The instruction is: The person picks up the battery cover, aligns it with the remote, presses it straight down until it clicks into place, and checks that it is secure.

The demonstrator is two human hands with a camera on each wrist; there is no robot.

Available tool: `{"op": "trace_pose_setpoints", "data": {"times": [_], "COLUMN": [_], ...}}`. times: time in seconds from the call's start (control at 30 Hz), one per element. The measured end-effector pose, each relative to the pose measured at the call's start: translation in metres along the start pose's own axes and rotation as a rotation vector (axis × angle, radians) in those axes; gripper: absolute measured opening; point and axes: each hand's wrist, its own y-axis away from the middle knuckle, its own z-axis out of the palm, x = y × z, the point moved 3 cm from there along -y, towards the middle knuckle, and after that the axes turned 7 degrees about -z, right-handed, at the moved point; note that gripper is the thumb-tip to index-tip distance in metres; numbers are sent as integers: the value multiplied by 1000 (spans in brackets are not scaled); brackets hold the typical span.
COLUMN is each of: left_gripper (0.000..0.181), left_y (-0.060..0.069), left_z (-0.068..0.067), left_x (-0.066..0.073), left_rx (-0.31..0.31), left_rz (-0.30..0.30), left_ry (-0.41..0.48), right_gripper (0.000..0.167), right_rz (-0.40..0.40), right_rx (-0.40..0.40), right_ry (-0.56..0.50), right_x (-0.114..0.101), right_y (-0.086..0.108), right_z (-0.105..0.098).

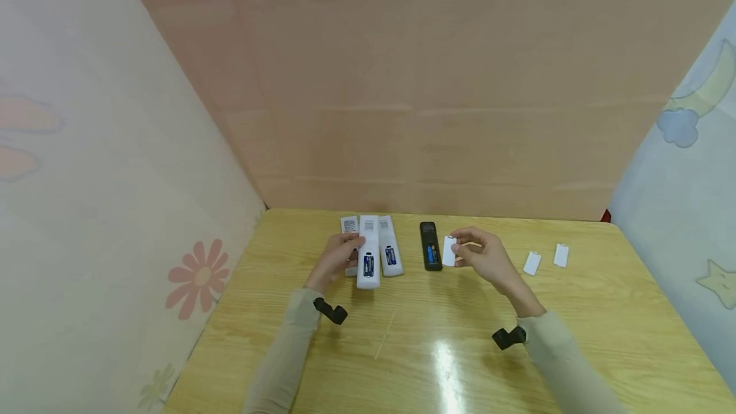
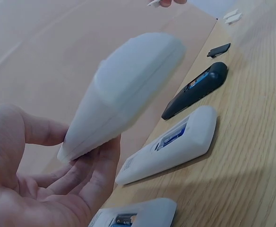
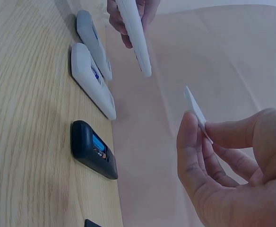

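My left hand [image 1: 333, 259] grips a white remote control [image 1: 369, 235] by its edges, lifted off the table. Its back faces up in the head view, and batteries show in the uncovered compartment. Between thumb and fingers, my right hand [image 1: 489, 259] pinches a small white battery cover [image 3: 194, 108], apart from the remote. Two more white remotes lie on the table: one [image 2: 173, 142] with its compartment uncovered, another [image 2: 147, 211] partly hidden behind the left hand in the head view. A black remote [image 3: 93, 153] with a blue battery showing lies near the right hand.
Two white battery covers [image 1: 532, 263] lie on the wooden table [image 1: 402, 350] to the right. A black cover [image 2: 219, 50] sits beyond the black remote, hidden in the head view. A pinkish backdrop [image 1: 414, 114] rises along the table's far edge.
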Motion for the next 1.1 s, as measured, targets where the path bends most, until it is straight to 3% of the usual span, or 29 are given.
{"op": "trace_pose_setpoints", "data": {"times": [0.47, 1.1], "left_gripper": [50, 54], "left_y": [5, 5], "left_z": [18, 44], "left_x": [3, -8], "left_rx": [-82, -132], "left_rz": [31, -1], "left_ry": [-11, 47], "right_gripper": [32, 33], "right_rz": [-23, -15], "right_rx": [-16, -28], "right_ry": [-2, -22], "right_x": [-5, -11], "right_y": [-1, -2], "right_z": [8, 18]}}
